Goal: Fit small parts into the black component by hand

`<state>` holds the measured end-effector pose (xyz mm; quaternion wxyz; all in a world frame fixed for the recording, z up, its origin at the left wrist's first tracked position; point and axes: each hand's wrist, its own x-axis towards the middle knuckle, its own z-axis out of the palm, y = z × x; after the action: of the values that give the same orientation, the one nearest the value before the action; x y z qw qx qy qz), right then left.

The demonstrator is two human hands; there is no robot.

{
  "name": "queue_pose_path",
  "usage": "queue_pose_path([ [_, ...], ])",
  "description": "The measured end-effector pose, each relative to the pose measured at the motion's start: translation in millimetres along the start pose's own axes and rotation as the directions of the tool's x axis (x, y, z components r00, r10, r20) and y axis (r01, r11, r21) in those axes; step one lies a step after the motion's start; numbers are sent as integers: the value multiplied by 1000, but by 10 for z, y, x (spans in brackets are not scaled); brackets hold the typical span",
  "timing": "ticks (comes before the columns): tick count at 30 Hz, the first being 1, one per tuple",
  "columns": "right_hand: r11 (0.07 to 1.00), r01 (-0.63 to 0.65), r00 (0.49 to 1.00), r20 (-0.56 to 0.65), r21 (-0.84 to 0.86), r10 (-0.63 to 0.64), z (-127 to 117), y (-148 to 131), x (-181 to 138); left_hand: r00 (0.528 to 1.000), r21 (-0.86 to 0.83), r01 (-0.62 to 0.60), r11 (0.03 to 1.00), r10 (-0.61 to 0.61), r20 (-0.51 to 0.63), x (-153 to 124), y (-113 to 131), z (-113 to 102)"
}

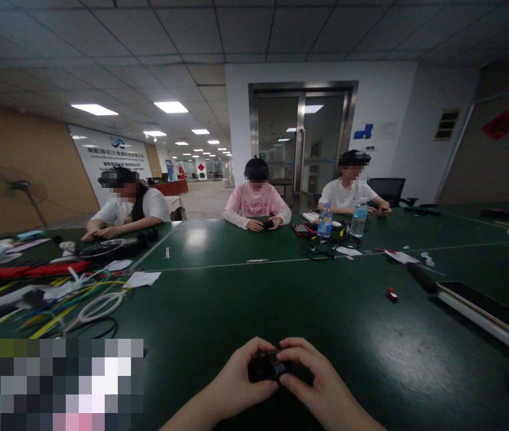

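Over the table (200,305), hands (240,374) half-closed around a seemingly boxy dark object (262,366).

black device (276,365), green tabletop (218,311), pink-and-white top (256,205)

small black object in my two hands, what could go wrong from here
The small black object sits between the fingers of the left hand and right hand, so it might slip and drop if either loosens. Tangled black cables lie close to upright clear plastic bottles, so a tug could tip one.
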<state>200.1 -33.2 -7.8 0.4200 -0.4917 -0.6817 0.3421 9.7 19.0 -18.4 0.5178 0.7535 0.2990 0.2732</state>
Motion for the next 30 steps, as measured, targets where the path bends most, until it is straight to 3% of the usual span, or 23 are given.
queue_pose_path([
  [12,999,-38,988,-150,10,39,-105,-36,3,998,-17,63,998,-64,-12,-8,75,-7],
  [19,991,2,934,-354,136,46,-176,71,12,998,-2,65,998,-65,1,-5,68,-22],
  [30,981,7,887,-454,192,83,-306,-73,14,998,8,67,998,-67,0,-19,51,-26],
])
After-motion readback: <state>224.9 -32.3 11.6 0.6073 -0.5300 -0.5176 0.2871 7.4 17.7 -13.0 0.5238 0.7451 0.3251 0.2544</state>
